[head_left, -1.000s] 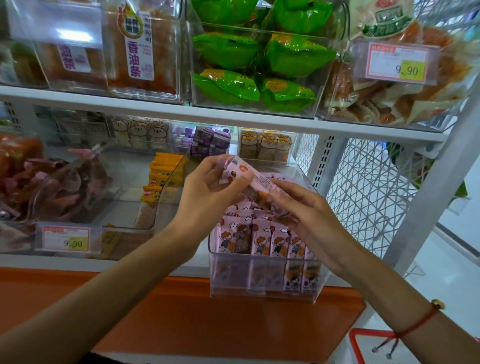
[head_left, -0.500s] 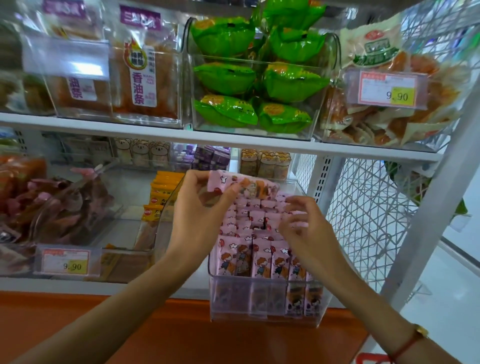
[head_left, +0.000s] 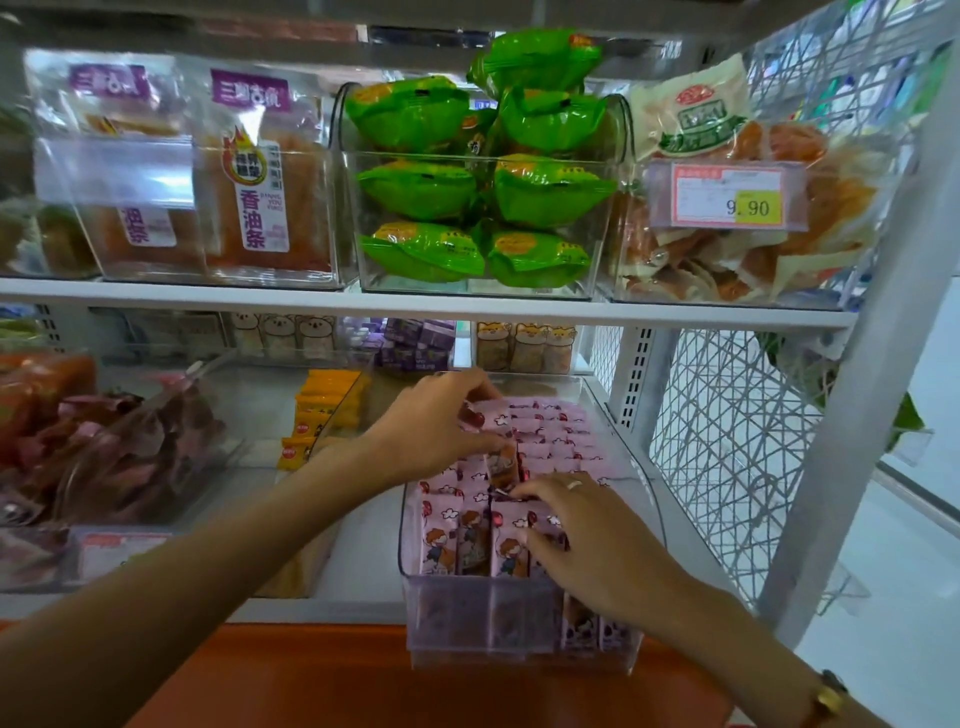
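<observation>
As the left hand pinches a packet, its base seems hidden.

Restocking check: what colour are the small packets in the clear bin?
Pink packets, with cartoon figures; head view.

Hands among pink packets
</observation>
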